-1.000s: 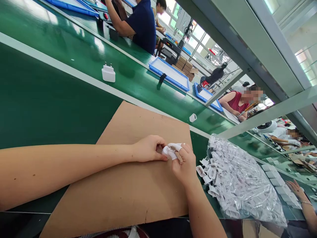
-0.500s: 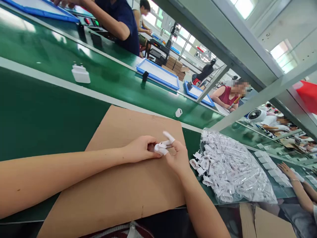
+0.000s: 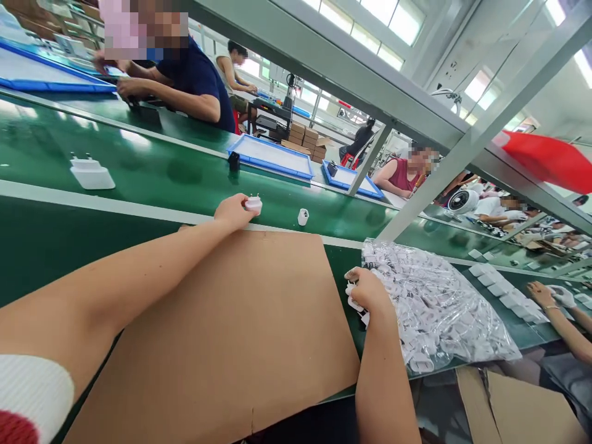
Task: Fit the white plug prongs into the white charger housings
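My left hand [image 3: 234, 213] reaches to the green conveyor belt and pinches a white charger plug [image 3: 253, 205], its pins pointing up. My right hand [image 3: 369, 290] is at the mouth of a clear plastic bag [image 3: 444, 308] full of white plug parts. Its fingers are closed around a white plug part [image 3: 354, 301] at the edge of the heap; the fingertips are partly hidden. Between my arms a brown cardboard sheet [image 3: 259, 314] lies on the green bench.
On the belt stand a white charger [image 3: 92, 174] at left and a small white plug [image 3: 303, 216] ahead. A slanting metal post [image 3: 425, 179] rises behind the bag. Blue-rimmed trays [image 3: 272, 158] line the far side. A co-worker's hands [image 3: 552, 295] are beside a row of white chargers [image 3: 509, 293] at right.
My hands, together over the cardboard before, have separated. The left has carried a charger plug forward to the belt; the right has moved to the bag's mouth. The view has shifted.
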Motion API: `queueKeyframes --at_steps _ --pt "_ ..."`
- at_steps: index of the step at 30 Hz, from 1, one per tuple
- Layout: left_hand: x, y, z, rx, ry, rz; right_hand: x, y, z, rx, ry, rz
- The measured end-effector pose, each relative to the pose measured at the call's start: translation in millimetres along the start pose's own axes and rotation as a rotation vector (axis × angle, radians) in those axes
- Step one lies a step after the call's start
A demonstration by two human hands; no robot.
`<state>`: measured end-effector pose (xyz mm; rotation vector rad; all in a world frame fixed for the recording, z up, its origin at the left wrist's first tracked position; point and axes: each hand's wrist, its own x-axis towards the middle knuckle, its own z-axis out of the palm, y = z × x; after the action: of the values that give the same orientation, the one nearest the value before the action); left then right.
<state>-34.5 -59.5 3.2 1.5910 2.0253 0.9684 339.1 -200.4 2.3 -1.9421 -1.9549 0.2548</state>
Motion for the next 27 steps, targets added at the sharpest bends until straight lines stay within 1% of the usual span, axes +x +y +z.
queueKeyframes --at_steps 2,3,4,6,7,8,9,10,11,12,14,15,17,20,22,25,27 --pt "5.7 -4.5 3.4 0.033 0.012 -0.035 1.8 -9.9 2.5 0.022 0.011 -0.011" --pt "5.1 -4.9 5.6 0.046 0.056 -0.039 1.9 -16.4 3.7 0.032 0.017 -0.019" --pt "3.0 -3.8 8.5 0.054 0.131 -0.02 1.5 -24.1 5.2 0.049 0.033 -0.033" --pt "-3.0 3.7 17.0 0.061 0.308 0.092 -1.2 -42.3 10.8 0.092 0.089 -0.112" --pt "-5.5 9.8 22.9 0.064 0.355 0.181 -3.3 -52.6 15.2 0.113 0.123 -0.174" --pt "-7.2 17.0 29.9 0.07 0.351 0.273 -6.0 -63.2 20.5 0.12 0.143 -0.253" --pt "-7.7 24.9 37.9 0.083 0.301 0.342 -9.2 -73.4 26.5 0.112 0.14 -0.327" --pt "-7.1 33.0 46.3 0.103 0.236 0.372 -12.5 -82.9 32.8 0.095 0.114 -0.39" --pt "-5.2 40.7 54.8 0.12 0.159 0.361 -15.8 -91.1 38.9 0.077 0.072 -0.44" --pt "-2.4 47.8 62.7 0.125 0.09 0.31 -18.9 -97.8 44.4 0.066 0.031 -0.47" --pt "4.8 58.3 75.6 0.106 -0.018 0.16 -23.4 -106.2 52.3 0.087 -0.032 -0.474" --pt "8.4 61.6 79.9 0.088 -0.058 0.1 -24.6 -108.0 54.3 0.119 -0.052 -0.454" --pt "13.4 64.8 83.9 0.057 -0.094 0.053 -25.3 -107.9 54.2 0.233 -0.099 -0.386" --pt "10.2 63.7 78.7 0.033 -0.071 0.088 -23.3 -101.0 46.5 0.471 -0.184 -0.285" --pt "-1.0 60.3 67.9 0.012 -0.066 0.149 -20.8 -94.5 40.1 0.595 -0.18 -0.219" --pt "-30.5 51.0 42.8 -0.015 -0.089 0.243 -17.3 -87.7 37.1 0.644 -0.179 -0.124" --pt "-55.7 42.2 23.0 -0.038 -0.12 0.293 -16.8 -87.7 41.6 0.602 -0.249 -0.103"
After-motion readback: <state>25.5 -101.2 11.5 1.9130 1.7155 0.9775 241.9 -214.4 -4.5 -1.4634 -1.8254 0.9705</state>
